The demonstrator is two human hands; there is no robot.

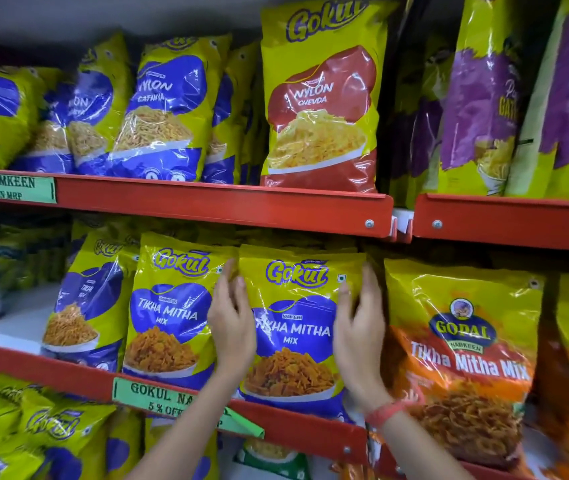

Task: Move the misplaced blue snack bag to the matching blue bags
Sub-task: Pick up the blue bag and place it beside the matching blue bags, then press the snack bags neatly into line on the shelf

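A yellow and blue Gokul Tikha Mitha Mix bag (296, 327) stands upright on the middle red shelf (293, 427). My left hand (231, 323) presses flat against its left edge and my right hand (357, 337) against its right edge, fingers pointing up. A matching blue Tikha Mitha bag (168, 313) stands right beside it on the left, and another blue bag (85, 306) leans further left. Whether my hands grip the bag or only touch it is unclear.
An orange Gopal Tikha Mitha Mix bag (463, 358) stands directly right of my right hand. On the upper shelf (206, 202) are blue Nylon bags (161, 112), a red Nylon Chevda bag (321, 109) and purple bags (483, 109). Green price labels (158, 396) hang on the shelf fronts.
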